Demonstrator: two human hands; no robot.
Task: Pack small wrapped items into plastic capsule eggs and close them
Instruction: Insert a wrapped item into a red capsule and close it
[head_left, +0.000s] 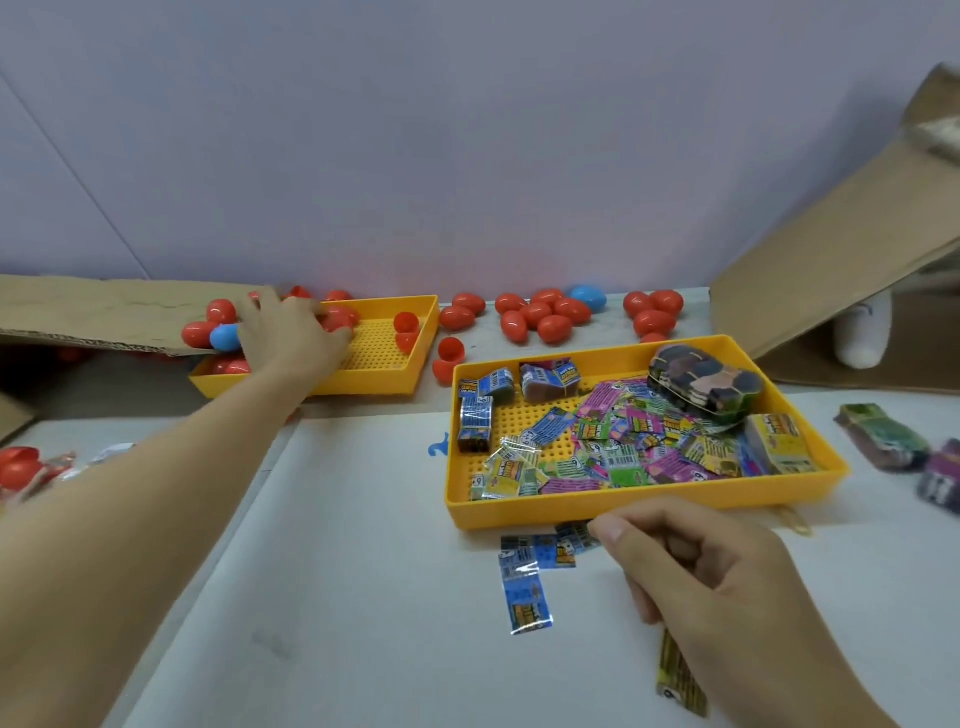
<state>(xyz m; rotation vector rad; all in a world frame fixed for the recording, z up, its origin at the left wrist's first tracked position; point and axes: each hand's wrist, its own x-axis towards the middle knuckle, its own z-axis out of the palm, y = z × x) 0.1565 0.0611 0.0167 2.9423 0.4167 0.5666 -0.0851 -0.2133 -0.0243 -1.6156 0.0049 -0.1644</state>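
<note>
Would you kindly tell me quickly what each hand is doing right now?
Left hand: over the red plastic egg halves in the far yellow tray; grip hidden.
Right hand: pinching a blue wrapped packet.

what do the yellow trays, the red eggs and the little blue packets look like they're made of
Yellow trays: likely moulded hard plastic, matte, with a pegged grid floor. Red eggs: probably glossy plastic, going by their bright highlights. Blue packets: apparently printed shiny film, with clear crinkled ends that glint.

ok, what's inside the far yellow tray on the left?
The far yellow tray holds red egg halves at its right end and red pieces near the left corner. The left hand covers the middle, so what lies under it can't be seen.
</note>
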